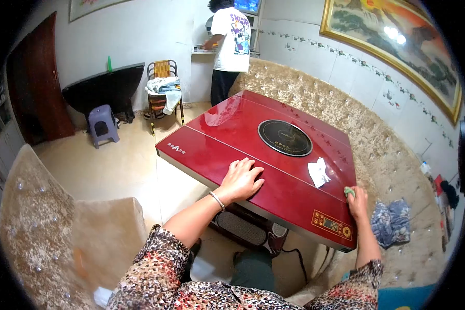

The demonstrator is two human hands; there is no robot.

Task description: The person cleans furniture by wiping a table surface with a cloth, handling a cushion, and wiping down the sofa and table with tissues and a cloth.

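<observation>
A glossy red table (212, 155) with a built-in round black cooktop (285, 137) stands in front of me. My left hand (242, 181) lies palm down on its near edge, fingers spread, holding nothing. At the right edge, my right hand (357, 203) is closed around a small green cloth (349, 191), mostly hidden by the fingers. Between the cooktop and that hand lies a crumpled white tissue (319, 172). A gold control panel (331, 225) is set into the near right corner.
A tufted beige sofa (299, 85) curves behind and along the right, with a grey patterned cloth (391, 222) on it. A beige chair (67, 222) is at left. Farther back are a purple stool (103, 125), a bamboo chair (163, 70) with clothes, and a standing person (231, 41).
</observation>
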